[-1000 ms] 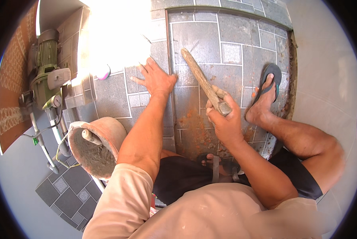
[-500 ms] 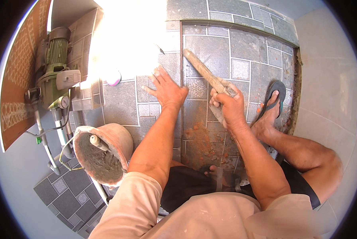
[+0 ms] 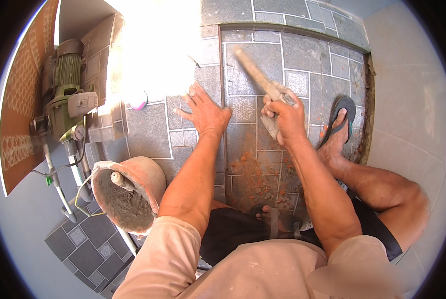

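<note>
Wooden-handled tool [image 3: 254, 71], pale brown and stick-shaped with a greyish block [image 3: 287, 99] at its near end, was above the grey tiled floor section [image 3: 305, 55], nearer its left edge than its right, slanting toward the far-left corner. The right hand [image 3: 288, 119] had its fingers curled firmly around the block end. The left hand [image 3: 208, 117] appeared to rest palm down at the dark seam [image 3: 222, 65] along the left edge, fingers spread and holding nothing. Judging by this pose, the step in hand was working the section with the tool's free end while the left palm braced; whether that blurred end touched the surface could not be told. A next stroke would call for a firm grip, with the left fingers kept clear.

Reddish-orange crumbs [image 3: 253, 164] littered the section's near half, and a rough gap [image 3: 368, 79] ran along its right edge, near a black sandal [image 3: 349, 103]. Beyond the left edge stood a pinkish-white round bucket [image 3: 154, 174] holding grey mortar-like paste [image 3: 128, 207], with a pale rounded handle [image 3: 122, 180] sticking out. Farther off, a green motor pump [image 3: 67, 70] stood by a brown patterned sheet [image 3: 23, 129].
</note>
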Demonstrator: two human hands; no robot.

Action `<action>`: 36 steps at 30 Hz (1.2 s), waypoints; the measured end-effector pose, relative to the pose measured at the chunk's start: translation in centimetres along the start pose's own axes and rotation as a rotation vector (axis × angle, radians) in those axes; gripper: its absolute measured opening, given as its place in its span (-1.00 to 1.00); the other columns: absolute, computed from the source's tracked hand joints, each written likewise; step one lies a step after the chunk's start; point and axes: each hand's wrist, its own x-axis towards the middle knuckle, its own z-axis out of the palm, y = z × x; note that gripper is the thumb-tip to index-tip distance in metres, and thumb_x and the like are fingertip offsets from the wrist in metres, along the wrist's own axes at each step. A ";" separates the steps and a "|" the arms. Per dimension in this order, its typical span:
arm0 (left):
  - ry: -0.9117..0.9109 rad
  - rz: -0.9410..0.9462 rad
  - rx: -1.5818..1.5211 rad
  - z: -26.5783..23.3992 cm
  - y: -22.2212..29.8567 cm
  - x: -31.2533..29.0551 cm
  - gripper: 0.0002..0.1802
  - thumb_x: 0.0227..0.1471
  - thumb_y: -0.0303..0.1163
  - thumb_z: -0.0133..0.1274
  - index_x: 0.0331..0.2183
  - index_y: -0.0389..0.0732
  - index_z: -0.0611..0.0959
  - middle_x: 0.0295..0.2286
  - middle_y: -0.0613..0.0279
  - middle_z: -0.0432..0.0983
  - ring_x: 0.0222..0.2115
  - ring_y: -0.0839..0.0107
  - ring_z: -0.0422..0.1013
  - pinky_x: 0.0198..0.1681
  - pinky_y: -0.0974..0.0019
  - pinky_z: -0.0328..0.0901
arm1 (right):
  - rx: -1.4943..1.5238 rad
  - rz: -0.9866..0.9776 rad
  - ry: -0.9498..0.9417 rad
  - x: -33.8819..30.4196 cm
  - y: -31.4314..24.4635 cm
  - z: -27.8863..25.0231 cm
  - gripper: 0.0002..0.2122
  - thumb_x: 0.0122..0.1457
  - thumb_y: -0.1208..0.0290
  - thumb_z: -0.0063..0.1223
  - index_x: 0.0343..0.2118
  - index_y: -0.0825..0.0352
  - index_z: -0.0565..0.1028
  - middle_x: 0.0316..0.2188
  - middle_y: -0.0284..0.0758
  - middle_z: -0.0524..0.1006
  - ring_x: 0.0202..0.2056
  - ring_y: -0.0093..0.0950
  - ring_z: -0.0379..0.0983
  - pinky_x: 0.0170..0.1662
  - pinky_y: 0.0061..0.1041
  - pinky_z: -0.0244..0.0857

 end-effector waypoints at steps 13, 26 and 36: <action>0.133 0.091 0.028 2.4 -0.8 0.3 0.38 -0.17 0.11 0.38 0.43 -0.34 0.00 0.39 -0.12 0.09 0.47 -0.13 -0.21 0.38 -0.61 -0.45 | -0.182 -0.103 -0.008 -0.4 0.0 -2.1 -0.67 0.15 0.66 0.08 0.01 0.54 0.51 -0.36 -0.29 0.61 -0.44 -0.57 0.48 -0.22 -0.49 0.50; 0.124 0.088 0.018 3.4 -1.1 0.5 0.33 -0.16 0.08 0.32 0.43 -0.35 0.04 0.40 -0.12 0.07 0.48 -0.11 -0.27 0.37 -0.62 -0.49 | -0.190 -0.119 0.003 -0.6 2.6 -2.3 -0.64 0.09 0.70 0.09 0.01 0.54 0.49 -0.38 -0.29 0.57 -0.49 -0.59 0.42 -0.31 -0.52 0.39; 0.038 0.008 0.017 1.0 0.0 0.1 0.40 -0.16 0.06 0.42 0.43 -0.37 -0.03 0.40 -0.15 0.03 0.48 -0.08 -0.26 0.40 -0.56 -0.51 | 0.030 -0.070 0.103 0.0 1.3 -0.5 -0.47 0.12 0.76 0.00 0.22 0.62 0.32 -0.38 -0.27 0.54 -0.50 -0.60 0.37 -0.25 -0.47 0.40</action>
